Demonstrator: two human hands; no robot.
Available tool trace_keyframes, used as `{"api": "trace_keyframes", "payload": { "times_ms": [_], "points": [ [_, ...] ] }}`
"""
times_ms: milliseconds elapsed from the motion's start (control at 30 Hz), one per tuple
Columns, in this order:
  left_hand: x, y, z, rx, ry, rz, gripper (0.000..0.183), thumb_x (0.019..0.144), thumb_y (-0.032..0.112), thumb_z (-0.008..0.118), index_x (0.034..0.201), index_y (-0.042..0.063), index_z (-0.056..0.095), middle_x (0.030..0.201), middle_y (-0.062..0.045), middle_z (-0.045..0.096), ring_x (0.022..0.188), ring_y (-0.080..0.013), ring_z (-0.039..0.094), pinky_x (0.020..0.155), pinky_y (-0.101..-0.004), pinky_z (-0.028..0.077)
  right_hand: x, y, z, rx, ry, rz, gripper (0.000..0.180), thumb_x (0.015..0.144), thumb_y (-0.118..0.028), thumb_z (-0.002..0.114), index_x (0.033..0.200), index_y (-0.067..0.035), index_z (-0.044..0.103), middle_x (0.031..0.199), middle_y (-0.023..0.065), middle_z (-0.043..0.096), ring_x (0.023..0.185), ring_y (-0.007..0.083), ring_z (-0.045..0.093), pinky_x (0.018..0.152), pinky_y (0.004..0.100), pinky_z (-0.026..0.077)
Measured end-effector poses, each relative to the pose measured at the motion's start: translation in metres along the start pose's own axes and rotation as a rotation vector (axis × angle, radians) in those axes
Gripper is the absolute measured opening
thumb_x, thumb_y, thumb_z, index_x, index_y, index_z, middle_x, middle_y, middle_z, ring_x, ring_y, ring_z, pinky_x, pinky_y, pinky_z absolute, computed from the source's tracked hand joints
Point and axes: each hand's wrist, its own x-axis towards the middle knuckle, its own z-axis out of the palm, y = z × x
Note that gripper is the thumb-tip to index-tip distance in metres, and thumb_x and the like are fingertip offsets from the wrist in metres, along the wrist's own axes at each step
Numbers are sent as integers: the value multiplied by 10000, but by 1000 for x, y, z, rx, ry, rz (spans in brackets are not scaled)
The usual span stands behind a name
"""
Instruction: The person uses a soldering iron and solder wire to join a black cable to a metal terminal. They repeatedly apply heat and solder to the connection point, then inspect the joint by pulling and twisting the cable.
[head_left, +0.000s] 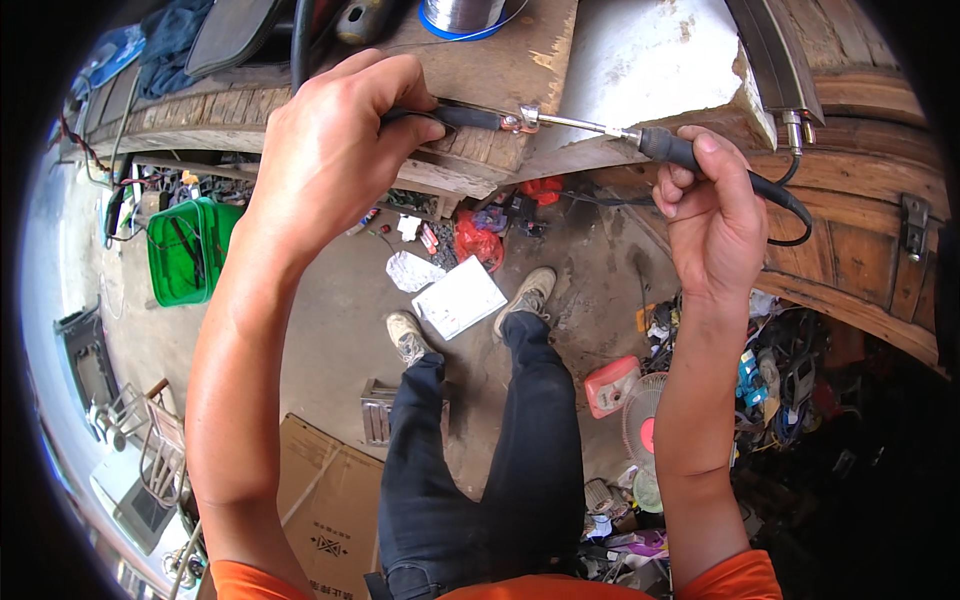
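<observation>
My left hand (341, 127) pinches a thick black cable (472, 118) between thumb and fingers above the edge of the wooden workbench (487, 154). Bare copper and a metal end (514, 124) show at the cable's right end. In my right hand (712, 195) is a soldering iron (660, 144), held by its dark handle and pointing left. The iron's bent silver tip (529, 116) meets the cable's bare end. From the handle a black cord (799, 210) loops up to a metal-cased unit (780, 60) at the upper right.
On the bench stands a spool of solder wire (463, 15) with a blue rim, near a white slab (645, 60). A green bin (187, 251) is below left. White paper (459, 298) lies between my shoes. Scrap and a fan (641, 420) lie to the right.
</observation>
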Motion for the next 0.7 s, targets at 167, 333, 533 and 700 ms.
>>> {"api": "trace_keyframes", "payload": {
  "times_ms": [167, 333, 533, 700],
  "points": [
    [-1, -2, -1, -23, -13, -1, 230, 847, 8, 836, 953, -16, 632, 919, -101, 658, 821, -252, 656, 762, -358, 530, -1, -1, -2, 16, -8, -4, 260, 1036, -148, 707, 1151, 84, 687, 816, 82, 670, 691, 168, 616, 609, 309, 483],
    [-4, -4, -1, -58, -21, 10, 241, 841, -21, 846, 951, -29, 631, 913, -97, 657, 831, -219, 655, 768, -341, 535, -3, -6, -1, 20, -19, -28, 258, 1036, -145, 703, 1150, 87, 682, 821, 87, 667, 694, 170, 612, 615, 308, 481],
    [0, -6, -3, -148, 21, 12, 241, 847, -18, 847, 942, -31, 625, 895, -88, 656, 820, -197, 646, 765, -340, 533, -11, -20, 6, -51, -1, -89, 268, 1036, -146, 704, 1160, 91, 681, 831, 85, 667, 719, 163, 617, 636, 295, 485],
    [6, -3, 3, -72, 60, -23, 228, 855, 8, 840, 944, -29, 633, 896, -105, 667, 818, -227, 658, 769, -356, 533, -8, -31, 17, -196, -8, -159, 286, 1012, -134, 737, 1180, 95, 695, 870, 76, 690, 752, 133, 631, 658, 267, 489]
  ]
}}
